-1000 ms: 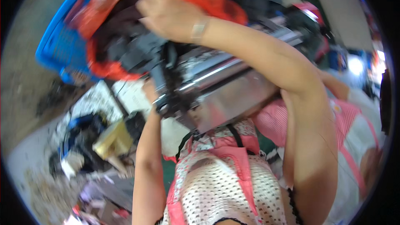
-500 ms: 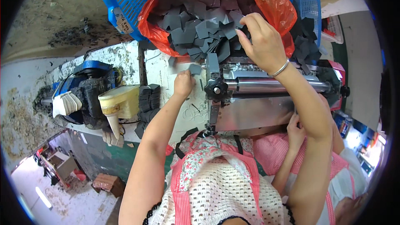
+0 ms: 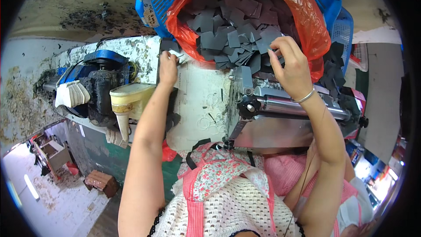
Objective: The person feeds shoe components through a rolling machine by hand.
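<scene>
My left hand (image 3: pixel 168 69) is closed, its fingertips pinched beside a dark flat piece (image 3: pixel 169 44) on the white worktop (image 3: pixel 195 90). Something pale and smeared (image 3: pixel 177 54) shows at those fingertips; I cannot make out what they hold. A large heap of dark grey square-cut pieces (image 3: pixel 215 40) fills an orange-red plastic bag (image 3: pixel 322 30). Over the heap's near right side hangs my right hand (image 3: pixel 291 68), a silver bangle at its wrist. Its fingers are bent, with thumb and forefinger apart, and no piece is plainly held between them.
The bag sits in a blue plastic basket (image 3: pixel 139 2). Below my right hand is a machine with a steel roller (image 3: pixel 285 106) and black knob (image 3: pixel 249 106). Left stand a grimy blue motor (image 3: pixel 103 61) and a cream container (image 3: pixel 131 98). Another person's pink checked clothing (image 3: pixel 285 166) is close on the right.
My left hand has moved left and away from me, off the spot beside the machine where it held a grey piece. My right hand stays over the heap. The whole view has shifted slightly.
</scene>
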`<state>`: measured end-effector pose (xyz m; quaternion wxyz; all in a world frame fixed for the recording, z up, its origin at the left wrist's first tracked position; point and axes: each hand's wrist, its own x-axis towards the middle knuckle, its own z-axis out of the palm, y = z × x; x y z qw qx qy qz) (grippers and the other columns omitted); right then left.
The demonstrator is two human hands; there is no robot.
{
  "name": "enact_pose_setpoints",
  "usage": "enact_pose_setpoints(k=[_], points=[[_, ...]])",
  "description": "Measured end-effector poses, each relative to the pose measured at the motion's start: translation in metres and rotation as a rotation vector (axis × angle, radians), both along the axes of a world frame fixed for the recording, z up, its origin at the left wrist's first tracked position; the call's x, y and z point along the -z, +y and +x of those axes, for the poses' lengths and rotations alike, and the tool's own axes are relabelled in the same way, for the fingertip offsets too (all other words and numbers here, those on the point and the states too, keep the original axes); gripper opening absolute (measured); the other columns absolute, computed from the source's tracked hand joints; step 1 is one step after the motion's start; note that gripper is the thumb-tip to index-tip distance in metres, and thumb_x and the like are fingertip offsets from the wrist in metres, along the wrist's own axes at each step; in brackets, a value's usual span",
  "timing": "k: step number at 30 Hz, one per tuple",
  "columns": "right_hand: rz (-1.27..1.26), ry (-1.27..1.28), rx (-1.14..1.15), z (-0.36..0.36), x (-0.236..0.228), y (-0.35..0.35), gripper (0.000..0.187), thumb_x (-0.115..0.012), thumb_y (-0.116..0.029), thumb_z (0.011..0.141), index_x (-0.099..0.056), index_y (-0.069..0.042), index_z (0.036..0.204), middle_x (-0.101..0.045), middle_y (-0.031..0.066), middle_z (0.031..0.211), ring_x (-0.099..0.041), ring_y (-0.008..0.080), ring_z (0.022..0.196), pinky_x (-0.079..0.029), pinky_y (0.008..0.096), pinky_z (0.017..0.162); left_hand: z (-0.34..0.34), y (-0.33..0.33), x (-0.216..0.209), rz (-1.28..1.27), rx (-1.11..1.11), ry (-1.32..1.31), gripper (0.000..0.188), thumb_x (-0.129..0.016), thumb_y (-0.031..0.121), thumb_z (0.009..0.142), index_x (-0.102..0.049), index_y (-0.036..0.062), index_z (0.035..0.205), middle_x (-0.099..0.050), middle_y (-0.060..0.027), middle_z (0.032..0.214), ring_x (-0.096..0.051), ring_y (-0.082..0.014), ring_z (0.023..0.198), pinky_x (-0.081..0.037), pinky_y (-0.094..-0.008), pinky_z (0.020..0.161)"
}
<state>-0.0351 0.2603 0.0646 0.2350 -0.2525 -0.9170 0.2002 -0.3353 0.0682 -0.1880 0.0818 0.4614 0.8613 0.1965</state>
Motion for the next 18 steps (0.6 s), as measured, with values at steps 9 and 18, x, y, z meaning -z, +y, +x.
enact_pose_setpoints(k=[9,18], points=[[-0.086,-0.021,-0.024,-0.007,0.002,0.0,0.012,-0.063,-0.002,0.081,-0.054,-0.001,0.089,-0.055,0.0124,0.09,-0.06,0.0296,0.074,-0.048,0.0371,0.064,-0.06,0.021,0.012,0.143,-0.022,0.053,0.011,-0.071,0.01,0.076,-0.067,0.001,0.08,-0.036,-0.0243,0.141,-0.033,-0.0417,0.129,-0.032,-0.0466,0.105],[-0.11,-0.027,-0.026,-0.007,0.008,-0.004,0.011,-0.065,-0.003,0.079,-0.055,-0.001,0.084,-0.055,0.0103,0.088,-0.06,0.0305,0.077,-0.049,0.0379,0.067,-0.07,0.039,0.019,0.257,-0.111,-0.041,0.015,-0.07,0.014,0.08,-0.07,-0.0005,0.084,-0.044,-0.0319,0.13,-0.047,-0.0445,0.118,-0.039,-0.0414,0.101]])
